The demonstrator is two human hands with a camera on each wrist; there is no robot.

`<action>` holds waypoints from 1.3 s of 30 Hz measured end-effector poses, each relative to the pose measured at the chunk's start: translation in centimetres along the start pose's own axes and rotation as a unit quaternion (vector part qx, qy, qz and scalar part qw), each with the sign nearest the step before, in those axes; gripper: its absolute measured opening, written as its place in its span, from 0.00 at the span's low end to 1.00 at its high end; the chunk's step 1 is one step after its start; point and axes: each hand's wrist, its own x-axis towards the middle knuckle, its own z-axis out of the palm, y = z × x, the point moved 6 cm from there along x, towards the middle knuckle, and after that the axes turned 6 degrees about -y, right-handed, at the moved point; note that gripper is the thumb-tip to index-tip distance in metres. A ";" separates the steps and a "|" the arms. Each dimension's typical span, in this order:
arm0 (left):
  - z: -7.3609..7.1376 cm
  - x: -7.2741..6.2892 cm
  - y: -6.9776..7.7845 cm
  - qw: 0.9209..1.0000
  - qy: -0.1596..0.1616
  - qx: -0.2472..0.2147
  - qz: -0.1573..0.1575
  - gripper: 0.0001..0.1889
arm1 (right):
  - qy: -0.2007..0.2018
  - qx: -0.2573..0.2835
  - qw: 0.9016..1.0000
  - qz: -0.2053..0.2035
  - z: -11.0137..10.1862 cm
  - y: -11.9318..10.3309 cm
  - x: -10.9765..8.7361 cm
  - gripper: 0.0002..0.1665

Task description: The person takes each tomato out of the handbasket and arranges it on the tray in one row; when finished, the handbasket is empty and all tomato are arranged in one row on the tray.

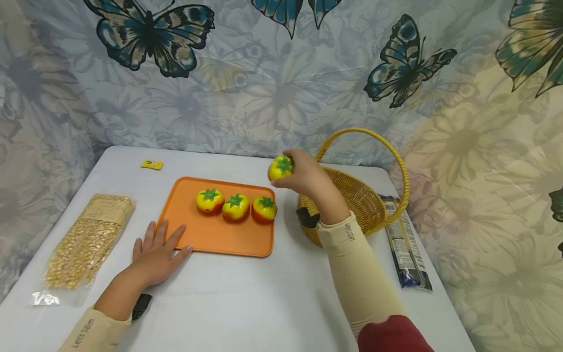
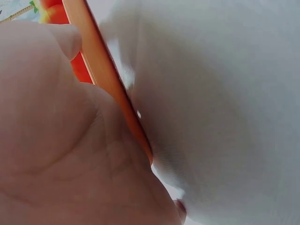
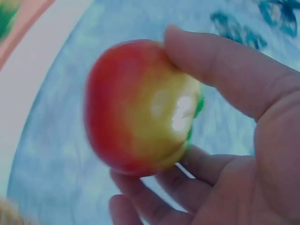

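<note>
My right hand (image 1: 308, 177) holds a yellow-and-red toy fruit (image 3: 136, 108) with a green leafy top, thumb on one side and fingertips on the other. It is up between the tray's far right corner and the wicker basket (image 1: 356, 195). Three similar fruits (image 1: 236, 208) sit in a row on the orange tray (image 1: 211, 239). At the tray's front left corner my left hand (image 1: 156, 256) lies with spread, straight fingers over the rim. In the left wrist view the palm (image 2: 70, 140) overlaps the tray's edge (image 2: 105, 70).
A clear bag of yellow kernels (image 1: 83, 244) lies on the left of the white table (image 1: 246, 303). Toward the back left is a small yellow packet (image 1: 151, 165). The basket's tall handle (image 1: 403, 171) arches up, and a dark long package (image 1: 406, 249) lies right of it. A butterfly-print backdrop (image 1: 281, 98) stands behind.
</note>
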 end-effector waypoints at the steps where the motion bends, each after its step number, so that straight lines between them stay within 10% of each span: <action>1: -0.1 -0.1 0.1 1.000 0.002 -0.003 0.002 0.46 | -0.005 0.000 1.000 -0.012 0.7 -1.1 0.7 0.54; 10: 0.2 0.0 -0.6 1.000 0.000 0.001 0.002 0.48 | -0.087 0.040 0.990 -0.103 9.7 -9.6 7.4 0.54; 18: 0.2 0.0 -0.6 1.000 0.017 0.003 0.002 0.46 | -0.103 0.008 0.987 -0.120 16.9 -12.3 10.9 0.53; 39: -0.3 0.0 -0.5 1.000 0.021 -0.003 0.005 0.45 | -0.062 -0.221 0.964 -0.132 22.3 -11.8 11.1 0.49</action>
